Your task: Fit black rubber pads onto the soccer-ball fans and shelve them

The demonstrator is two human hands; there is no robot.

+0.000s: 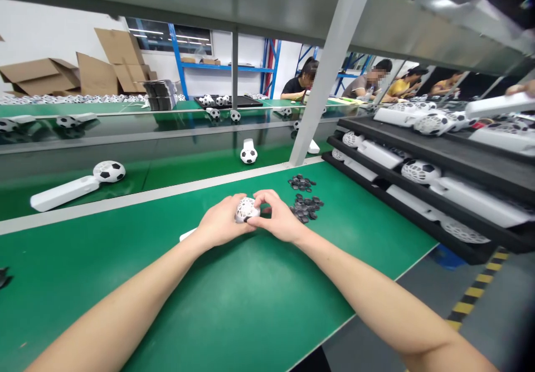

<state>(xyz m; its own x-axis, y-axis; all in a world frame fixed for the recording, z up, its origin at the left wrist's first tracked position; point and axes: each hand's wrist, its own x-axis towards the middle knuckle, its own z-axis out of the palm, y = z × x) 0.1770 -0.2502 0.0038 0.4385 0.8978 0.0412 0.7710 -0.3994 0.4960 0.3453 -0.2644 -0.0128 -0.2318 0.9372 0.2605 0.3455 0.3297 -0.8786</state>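
Note:
Over the green table [234,299], my left hand [221,220] is wrapped round a white openwork ball [246,209] from its left side. A white handle end [187,235] shows beneath my left wrist. My right hand [276,216] is at the ball's right side, thumb and fingers curled against it; whether a small piece is pinched there is hidden. Right of my right hand lie two piles of small black pieces, a nearer one [307,207] and a farther one [301,182].
Stacked black trays [401,193] with white ball-headed items stand at the right. Beyond a pale rail, a green belt [179,165] carries a ball-headed item [109,172] and others. A grey post [326,71] rises ahead. Several people sit behind; another person's hand [522,88] is at far right.

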